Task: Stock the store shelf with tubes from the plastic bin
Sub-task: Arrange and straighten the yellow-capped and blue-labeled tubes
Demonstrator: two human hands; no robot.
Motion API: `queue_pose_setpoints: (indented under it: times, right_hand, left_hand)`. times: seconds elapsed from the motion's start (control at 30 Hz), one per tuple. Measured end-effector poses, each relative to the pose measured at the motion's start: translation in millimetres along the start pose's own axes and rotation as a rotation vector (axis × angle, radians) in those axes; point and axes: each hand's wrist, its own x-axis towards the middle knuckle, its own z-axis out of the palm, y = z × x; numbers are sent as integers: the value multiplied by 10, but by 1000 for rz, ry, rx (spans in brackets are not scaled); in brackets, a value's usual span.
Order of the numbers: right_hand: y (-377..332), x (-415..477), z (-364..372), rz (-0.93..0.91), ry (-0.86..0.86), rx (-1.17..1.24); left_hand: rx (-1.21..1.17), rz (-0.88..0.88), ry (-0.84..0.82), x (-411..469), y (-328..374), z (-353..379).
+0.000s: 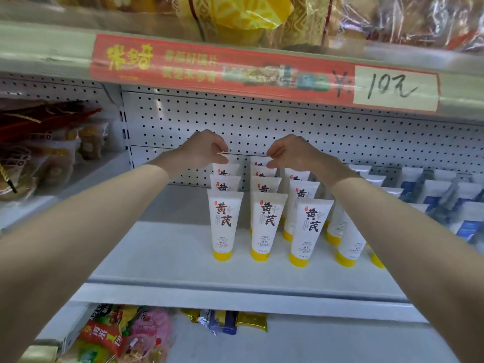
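Observation:
White tubes with yellow caps [223,226] stand cap-down in rows on the white shelf [167,247]. Both of my arms reach to the back of those rows. My left hand [203,150] pinches the top edge of the rearmost tube in the left row [225,169]. My right hand [289,153] pinches the top of the rearmost tube in the middle row [258,163]. Further rows of the same tubes stand to the right [311,226]. The plastic bin is out of view.
White and blue tubes [450,205] fill the shelf's right end. A pegboard back panel [262,121] stands just behind my hands. The upper shelf with a red price strip [235,69] overhangs. Bagged snacks lie at left [39,158] and on the shelf below [125,336].

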Motion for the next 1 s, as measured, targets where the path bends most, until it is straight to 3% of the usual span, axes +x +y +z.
queue_pose_setpoints:
  times: [0.53, 1.0]
  right_hand:
    - [102, 484, 109, 46, -98, -94]
    - [210, 645, 156, 69, -123, -143]
  left_hand:
    - [31, -66, -127, 481, -244, 134]
    - [-7, -71, -88, 624, -276, 241]
